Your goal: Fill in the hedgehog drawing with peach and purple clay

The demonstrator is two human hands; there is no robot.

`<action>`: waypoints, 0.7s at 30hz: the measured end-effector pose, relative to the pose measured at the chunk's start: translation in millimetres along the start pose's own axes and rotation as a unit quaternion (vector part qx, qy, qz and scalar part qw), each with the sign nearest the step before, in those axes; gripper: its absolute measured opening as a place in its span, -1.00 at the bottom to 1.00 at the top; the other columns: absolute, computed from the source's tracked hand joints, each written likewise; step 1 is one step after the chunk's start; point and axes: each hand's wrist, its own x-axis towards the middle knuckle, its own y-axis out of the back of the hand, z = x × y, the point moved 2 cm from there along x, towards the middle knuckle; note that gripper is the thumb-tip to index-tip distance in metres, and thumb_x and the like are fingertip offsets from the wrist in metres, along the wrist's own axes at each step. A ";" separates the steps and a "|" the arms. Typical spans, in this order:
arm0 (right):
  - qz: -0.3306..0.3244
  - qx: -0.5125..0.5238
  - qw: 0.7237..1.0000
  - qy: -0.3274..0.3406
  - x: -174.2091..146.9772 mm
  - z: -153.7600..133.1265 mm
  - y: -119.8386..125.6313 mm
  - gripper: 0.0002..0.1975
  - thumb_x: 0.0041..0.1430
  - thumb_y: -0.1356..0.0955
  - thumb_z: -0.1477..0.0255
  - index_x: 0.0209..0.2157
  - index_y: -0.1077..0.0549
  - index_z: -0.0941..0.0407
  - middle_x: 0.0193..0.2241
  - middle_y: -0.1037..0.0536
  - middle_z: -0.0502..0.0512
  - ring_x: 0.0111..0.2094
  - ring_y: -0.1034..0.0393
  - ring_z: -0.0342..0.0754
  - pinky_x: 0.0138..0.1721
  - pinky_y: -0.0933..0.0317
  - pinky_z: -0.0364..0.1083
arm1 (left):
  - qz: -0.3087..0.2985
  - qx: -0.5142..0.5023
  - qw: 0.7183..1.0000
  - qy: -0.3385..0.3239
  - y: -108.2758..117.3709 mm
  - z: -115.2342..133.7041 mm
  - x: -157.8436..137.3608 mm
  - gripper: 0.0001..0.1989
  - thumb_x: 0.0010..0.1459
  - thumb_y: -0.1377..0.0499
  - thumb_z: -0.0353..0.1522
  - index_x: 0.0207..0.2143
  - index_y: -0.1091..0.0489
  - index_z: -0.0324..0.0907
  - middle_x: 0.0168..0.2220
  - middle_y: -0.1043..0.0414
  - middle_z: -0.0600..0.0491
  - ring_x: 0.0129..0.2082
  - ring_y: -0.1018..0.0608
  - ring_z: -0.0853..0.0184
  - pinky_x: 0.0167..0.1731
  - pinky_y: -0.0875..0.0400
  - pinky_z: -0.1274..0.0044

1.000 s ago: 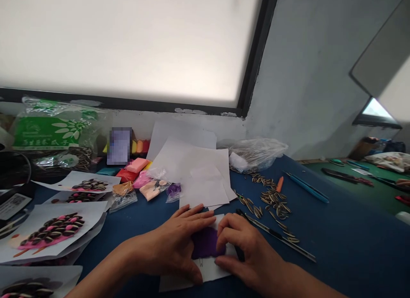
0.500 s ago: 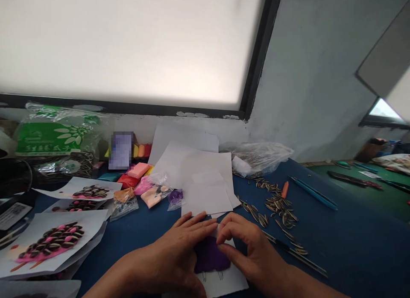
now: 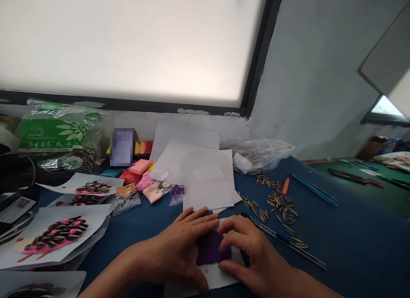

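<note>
A flattened patch of purple modelling clay (image 3: 209,248) lies on a small sheet of white paper (image 3: 228,279), with pencilled leg marks visible below it. My left hand (image 3: 177,249) rests open at the patch's left side, its fingers stretched over the top edge and its thumb low on the paper. At the right edge of the clay is my right hand (image 3: 253,249), fingers bent, index fingertip on the purple and thumb apart from it just below. Part of the patch is hidden under both hands.
Striped sunflower seeds (image 3: 282,204), an orange clay piece (image 3: 286,186) and a dark pen (image 3: 278,237) lie right; a blue tool (image 3: 315,190) lies farther off. White sheets (image 3: 205,170) and bagged coloured clay (image 3: 156,191) sit ahead. Seed-hedgehog pictures (image 3: 57,234) are stacked left.
My right thumb has moved off the clay down toward its lower edge, opening away from the index finger. My left hand stays nearly in place. The view has shifted slightly.
</note>
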 end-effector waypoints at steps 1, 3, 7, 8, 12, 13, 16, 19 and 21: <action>0.001 -0.002 1.000 0.000 -0.1 0.0 -1.0 -0.75 -0.05 -0.49 0.71 -0.40 -0.46 0.12 -0.14 -0.47 0.07 -0.08 -0.38 0.02 -0.04 -0.29 0.00 | -0.003 0.000 1.000 0.000 -0.1 -0.2 0.0 -0.03 0.00 -0.37 -0.10 0.37 0.02 -0.03 0.43 0.17 0.02 0.41 0.23 0.03 0.32 0.36 0.07; 0.003 -0.007 1.000 0.002 0.1 0.2 -2.8 -0.75 -0.04 -0.47 0.73 -0.42 -0.45 0.12 -0.15 -0.47 0.07 -0.09 -0.38 0.01 -0.04 -0.28 0.01 | -0.007 0.001 1.000 0.003 -0.3 -1.2 0.2 -0.02 -0.01 -0.37 -0.10 0.37 0.02 -0.02 0.43 0.17 0.03 0.41 0.22 0.05 0.32 0.37 0.07; -0.001 -0.011 1.000 -0.002 2.4 -0.1 -4.6 -0.74 -0.05 -0.47 0.76 -0.44 -0.44 0.14 -0.17 -0.47 0.06 -0.11 -0.39 0.00 -0.04 -0.27 0.00 | -0.010 0.001 1.000 0.008 -0.4 -2.5 0.9 -0.01 -0.02 -0.38 -0.11 0.37 0.03 -0.02 0.43 0.17 0.05 0.41 0.21 0.05 0.32 0.37 0.08; -0.003 -0.010 1.000 -0.004 3.2 -0.4 -4.7 -0.74 -0.05 -0.47 0.76 -0.45 -0.44 0.14 -0.18 -0.47 0.06 -0.11 -0.39 0.00 -0.04 -0.27 0.00 | -0.010 0.000 1.000 0.008 -0.4 -2.5 1.2 -0.01 -0.02 -0.38 -0.11 0.37 0.02 -0.01 0.42 0.17 0.05 0.41 0.21 0.05 0.32 0.37 0.08; -0.003 0.000 1.000 -0.008 4.7 -0.7 -4.6 -0.73 -0.04 -0.47 0.77 -0.46 -0.43 0.14 -0.18 -0.46 0.04 -0.12 -0.39 -0.02 -0.04 -0.27 -0.02 | -0.011 0.001 1.000 0.009 -0.5 -1.8 1.8 -0.01 -0.02 -0.38 -0.11 0.37 0.02 -0.01 0.42 0.16 0.06 0.41 0.20 0.05 0.32 0.39 0.08; -0.005 0.004 1.000 -0.006 4.4 -0.2 -4.9 -0.74 -0.03 -0.47 0.76 -0.46 -0.43 0.14 -0.19 -0.46 0.04 -0.12 -0.39 -0.02 -0.04 -0.27 -0.02 | -0.010 0.002 1.000 0.009 -0.8 -1.8 1.7 -0.01 -0.02 -0.39 -0.11 0.37 0.02 -0.01 0.42 0.15 0.05 0.41 0.20 0.05 0.32 0.38 0.08; -0.007 0.002 1.000 0.007 2.2 2.5 -6.2 -0.76 0.01 -0.47 0.72 -0.46 -0.43 0.13 -0.18 -0.45 0.05 -0.12 -0.38 -0.01 -0.05 -0.26 -0.02 | -0.004 0.001 1.000 0.001 -1.8 -2.5 1.4 -0.02 -0.02 -0.39 -0.11 0.37 0.01 0.00 0.42 0.14 0.04 0.41 0.19 0.03 0.31 0.37 0.06; 0.002 -0.014 1.000 0.028 -1.4 4.4 -7.6 -0.79 0.05 -0.45 0.70 -0.43 -0.43 0.13 -0.16 -0.44 0.08 -0.13 -0.37 0.01 -0.07 -0.26 0.00 | -0.001 0.000 1.000 -0.004 -2.3 -2.8 1.5 -0.02 -0.02 -0.39 -0.10 0.37 0.01 0.03 0.42 0.13 0.05 0.41 0.20 0.04 0.32 0.37 0.06; 0.009 -0.018 0.999 0.035 -2.9 4.2 -8.2 -0.80 0.05 -0.45 0.69 -0.39 -0.43 0.12 -0.14 -0.44 0.09 -0.10 -0.36 0.03 -0.05 -0.25 0.02 | -0.004 0.002 1.000 0.005 -2.4 -2.3 1.8 -0.01 -0.03 -0.39 -0.11 0.37 0.02 0.00 0.42 0.13 0.04 0.41 0.20 0.05 0.32 0.37 0.07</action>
